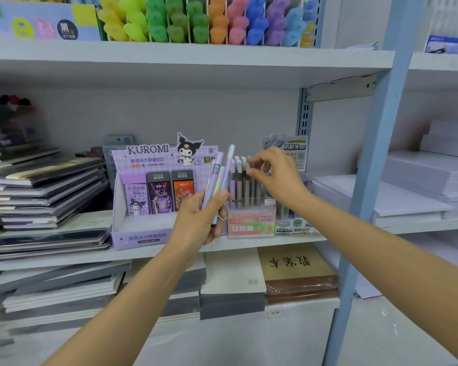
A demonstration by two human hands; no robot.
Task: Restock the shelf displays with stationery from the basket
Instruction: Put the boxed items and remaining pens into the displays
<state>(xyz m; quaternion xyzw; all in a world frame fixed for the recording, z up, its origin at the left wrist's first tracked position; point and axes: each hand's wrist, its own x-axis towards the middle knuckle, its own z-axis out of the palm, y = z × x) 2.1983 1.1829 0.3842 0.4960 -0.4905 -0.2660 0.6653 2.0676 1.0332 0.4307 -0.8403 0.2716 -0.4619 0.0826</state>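
The left grip (204,215) is clamped round a bundle of pastel lead tubes (224,170), which fan up and away from the fist, the longest tip rising above the others. Just beyond and to the right of that fist stands the Fruit Soda box (251,223) at the front edge of the middle shelf (64,260), with more tubes (239,180) upright inside it. The right grip (275,173) hangs over the box's far right side, its curled fingertips (251,171) at the tube tops. Motion blur hides whether they pinch one or only touch, so I cannot tell. There is a narrow gap between the two grips, filled by the standing tubes. The Kuromi display (143,180) is close to the left of the left grip, its right edge hidden behind the fist and the held bundle. A green-labelled box (292,225) sits under the right wrist. The upper shelf (169,56) lies well above both grips, leaving open room overhead. The blue upright post (368,180) stands to the right of the right forearm, well apart from it.
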